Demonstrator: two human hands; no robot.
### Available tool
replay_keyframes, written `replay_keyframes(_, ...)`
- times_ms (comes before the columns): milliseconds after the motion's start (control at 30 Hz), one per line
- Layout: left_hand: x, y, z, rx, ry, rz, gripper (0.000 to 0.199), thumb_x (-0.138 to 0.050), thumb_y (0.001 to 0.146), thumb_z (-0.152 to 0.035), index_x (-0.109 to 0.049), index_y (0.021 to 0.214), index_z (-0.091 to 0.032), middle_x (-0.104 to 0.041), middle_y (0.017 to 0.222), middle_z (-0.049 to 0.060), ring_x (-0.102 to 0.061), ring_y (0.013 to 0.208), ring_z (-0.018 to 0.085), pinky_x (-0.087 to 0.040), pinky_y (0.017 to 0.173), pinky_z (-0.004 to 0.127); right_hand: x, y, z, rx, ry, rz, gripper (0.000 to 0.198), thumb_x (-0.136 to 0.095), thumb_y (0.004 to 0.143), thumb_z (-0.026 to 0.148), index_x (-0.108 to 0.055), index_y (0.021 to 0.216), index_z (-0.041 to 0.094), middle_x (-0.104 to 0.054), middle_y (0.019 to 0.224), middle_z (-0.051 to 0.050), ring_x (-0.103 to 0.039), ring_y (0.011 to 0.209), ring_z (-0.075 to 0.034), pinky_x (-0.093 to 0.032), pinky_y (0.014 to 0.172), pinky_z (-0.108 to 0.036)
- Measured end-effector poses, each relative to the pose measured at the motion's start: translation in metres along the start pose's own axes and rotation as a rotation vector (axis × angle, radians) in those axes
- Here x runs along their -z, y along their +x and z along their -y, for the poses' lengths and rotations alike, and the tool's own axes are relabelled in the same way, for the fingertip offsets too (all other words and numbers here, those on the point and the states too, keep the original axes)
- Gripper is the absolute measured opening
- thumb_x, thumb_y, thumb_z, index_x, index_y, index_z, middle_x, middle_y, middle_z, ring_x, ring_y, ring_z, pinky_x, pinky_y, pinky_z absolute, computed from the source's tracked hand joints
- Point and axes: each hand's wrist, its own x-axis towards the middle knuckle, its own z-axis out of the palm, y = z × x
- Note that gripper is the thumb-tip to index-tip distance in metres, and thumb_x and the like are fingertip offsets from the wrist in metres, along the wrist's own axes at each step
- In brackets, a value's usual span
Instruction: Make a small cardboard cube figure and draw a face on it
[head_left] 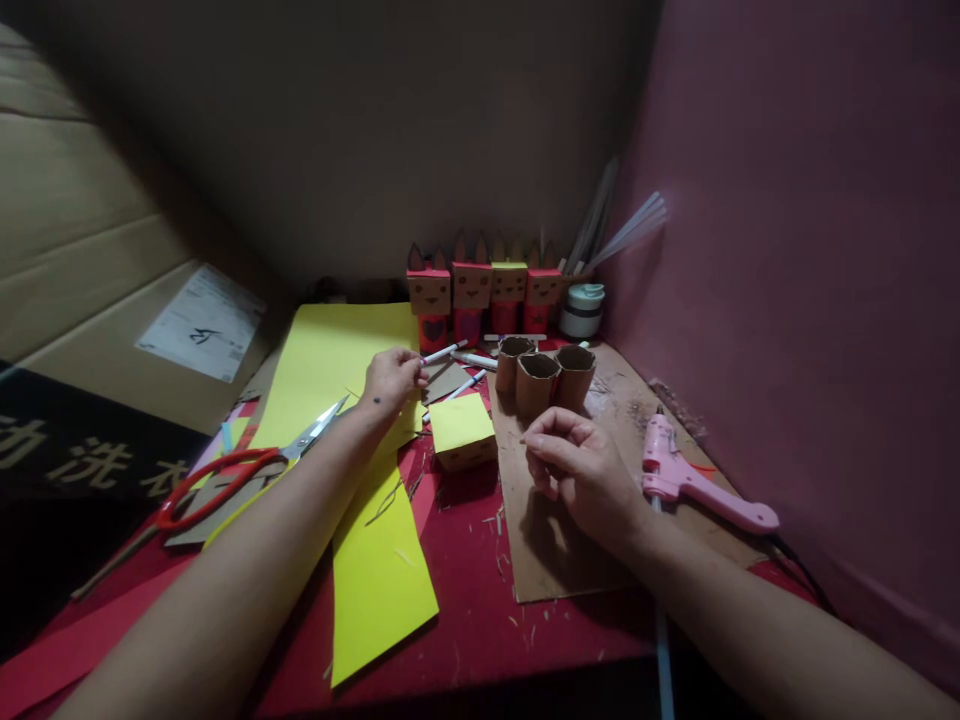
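My left hand (393, 380) reaches over the yellow sheets, its fingers closed on the near end of a white marker pen (446, 352). Just to its right stands a small cardboard box (463, 430) with a yellow top. My right hand (581, 470) hovers above a cardboard sheet (540, 560), fingers loosely curled and slightly apart, with nothing visible in them. Beyond it are three brown cardboard tubes (538, 380) with wavy rims, standing upright. More white pens (466, 385) lie between the left hand and the tubes.
Large scissors (225, 485) with red handles lie under my left forearm. A pink glue gun (675, 470) rests at right, its cord trailing. Several box-headed cardboard figures (472, 290) line the back beside a pale green jar (582, 312) and glue sticks (630, 232). Walls close in.
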Motion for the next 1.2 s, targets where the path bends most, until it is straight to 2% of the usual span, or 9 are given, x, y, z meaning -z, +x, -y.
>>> replay_keyframes(167, -0.004, 0.006, 0.003, -0.07, 0.122, -0.001, 0.038, -0.064, 0.096, -0.036, -0.06, 0.128, -0.017, -0.064, 0.128, 0.011, -0.067, 0.107, 0.025, -0.058, 0.088, 0.047, 0.002, 0.0, -0.001, 0.007, -0.014, 0.008, 0.019, -0.074, 0.078, 0.028, -0.06, 0.07, 0.02, -0.054, 0.05, 0.006, -0.041, 0.043, -0.007, -0.028, 0.041, -0.021)
replay_keyframes(400, -0.002, 0.007, 0.006, -0.303, 0.506, -0.015, 0.035, -0.063, 0.096, -0.035, -0.061, 0.128, -0.02, -0.062, 0.133, 0.011, -0.064, 0.112, 0.026, -0.056, 0.093, 0.048, 0.001, -0.001, -0.002, -0.007, 0.002, 0.013, 0.019, -0.075, 0.078, 0.028, -0.06, 0.07, 0.019, -0.054, 0.049, 0.006, -0.041, 0.042, -0.006, -0.027, 0.041, -0.021)
replay_keyframes(633, -0.015, 0.004, -0.009, -0.326, 0.711, 0.285, 0.033, -0.064, 0.096, -0.036, -0.063, 0.124, -0.02, -0.064, 0.129, 0.009, -0.066, 0.108, 0.026, -0.058, 0.089, 0.045, -0.003, -0.005, 0.002, -0.026, -0.06, 0.013, 0.021, -0.073, 0.078, 0.03, -0.057, 0.069, 0.019, -0.054, 0.049, 0.006, -0.04, 0.042, -0.006, -0.026, 0.042, -0.021)
replay_keyframes(767, -0.025, 0.005, -0.016, -0.259, 0.744, 0.355, 0.036, -0.065, 0.095, -0.036, -0.061, 0.127, -0.019, -0.063, 0.13, 0.01, -0.066, 0.109, 0.026, -0.058, 0.09, 0.047, -0.004, -0.005, 0.004, -0.033, -0.089, 0.003, 0.021, -0.072, 0.077, 0.03, -0.056, 0.069, 0.019, -0.053, 0.048, 0.007, -0.039, 0.042, -0.005, -0.025, 0.043, -0.021)
replay_keyframes(933, -0.009, 0.004, -0.03, -0.202, 0.554, 0.306, 0.034, -0.065, 0.095, -0.036, -0.062, 0.124, -0.018, -0.065, 0.125, 0.009, -0.067, 0.104, 0.024, -0.059, 0.086, 0.045, -0.004, -0.004, 0.004, -0.034, -0.109, -0.003, 0.021, -0.071, 0.078, 0.03, -0.056, 0.07, 0.019, -0.053, 0.049, 0.007, -0.04, 0.043, -0.006, -0.028, 0.044, -0.02)
replay_keyframes(1000, 0.008, 0.001, -0.04, -0.198, 0.393, 0.275, 0.023, -0.067, 0.093, -0.03, -0.067, 0.109, -0.014, -0.069, 0.105, 0.006, -0.067, 0.086, 0.019, -0.058, 0.073, 0.035, -0.004, -0.003, 0.003, -0.028, -0.098, -0.005, 0.021, -0.071, 0.078, 0.03, -0.056, 0.07, 0.019, -0.053, 0.049, 0.007, -0.04, 0.043, -0.006, -0.028, 0.044, -0.02)
replay_keyframes(1067, 0.026, -0.007, -0.052, -0.21, 0.177, 0.252, 0.006, -0.067, 0.085, -0.017, -0.068, 0.088, -0.012, -0.063, 0.074, 0.0, -0.058, 0.061, 0.011, -0.047, 0.056, 0.024, -0.004, -0.003, 0.003, -0.019, -0.096, -0.001, 0.021, -0.071, 0.078, 0.031, -0.056, 0.07, 0.019, -0.053, 0.05, 0.007, -0.041, 0.044, -0.006, -0.029, 0.044, -0.02)
replay_keyframes(1133, 0.04, -0.019, -0.06, -0.212, -0.05, 0.252, 0.006, -0.064, 0.078, -0.012, -0.065, 0.083, -0.014, -0.056, 0.063, -0.004, -0.049, 0.051, 0.007, -0.039, 0.048, 0.02, -0.004, -0.004, 0.004, -0.004, -0.109, 0.004, 0.019, -0.071, 0.079, 0.03, -0.058, 0.072, 0.019, -0.054, 0.051, 0.006, -0.043, 0.045, -0.007, -0.03, 0.044, -0.02)
replay_keyframes(1200, 0.045, -0.034, -0.064, -0.184, -0.241, 0.283, 0.012, -0.065, 0.07, -0.013, -0.064, 0.082, -0.015, -0.057, 0.063, -0.004, -0.051, 0.051, 0.006, -0.04, 0.049, 0.018, -0.004, -0.005, 0.003, 0.036, -0.134, 0.008, 0.015, -0.07, 0.08, 0.028, -0.06, 0.077, 0.019, -0.053, 0.052, 0.007, -0.043, 0.046, -0.007, -0.031, 0.044, -0.021)
